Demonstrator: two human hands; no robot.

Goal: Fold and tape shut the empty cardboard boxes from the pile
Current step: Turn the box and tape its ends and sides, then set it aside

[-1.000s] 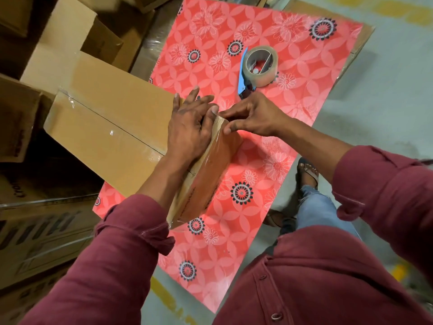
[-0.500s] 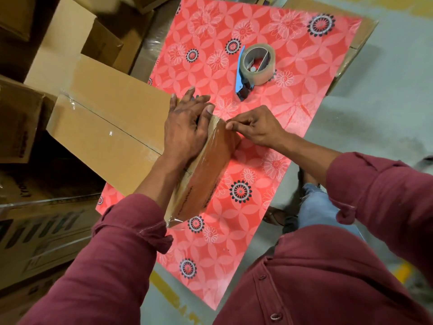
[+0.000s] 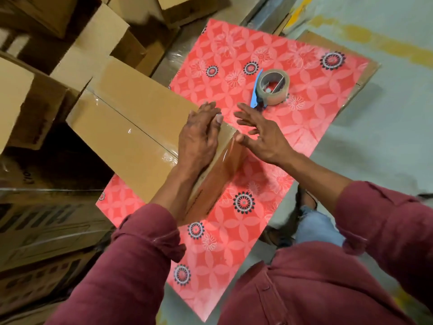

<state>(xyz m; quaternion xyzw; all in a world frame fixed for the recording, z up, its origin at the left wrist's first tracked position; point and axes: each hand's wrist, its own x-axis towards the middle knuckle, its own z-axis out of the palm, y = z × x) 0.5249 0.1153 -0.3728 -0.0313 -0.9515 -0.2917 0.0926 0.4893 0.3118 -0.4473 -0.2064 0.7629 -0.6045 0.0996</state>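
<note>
A long brown cardboard box [image 3: 131, 127] lies on the red flowered table [image 3: 304, 95], a clear tape strip running along its top seam and down its near end. My left hand [image 3: 199, 137] presses flat on the box's top at that taped end. My right hand [image 3: 262, 134] hovers with fingers spread just right of the box corner, its thumb touching the taped edge. A tape dispenser [image 3: 271, 87] with a blue handle and a brown roll rests on the table just beyond my right hand.
A pile of cardboard boxes [image 3: 70, 43] fills the left and far side. Wrapped printed cartons [image 3: 42, 231] stand at lower left. Grey floor with a yellow line [image 3: 386, 45] lies to the right. My leg and sandal [image 3: 304, 219] are under the table edge.
My right hand has let go of its pinch on the tape at the box corner and spread its fingers. The left hand stays pressed on the box. The view has shifted.
</note>
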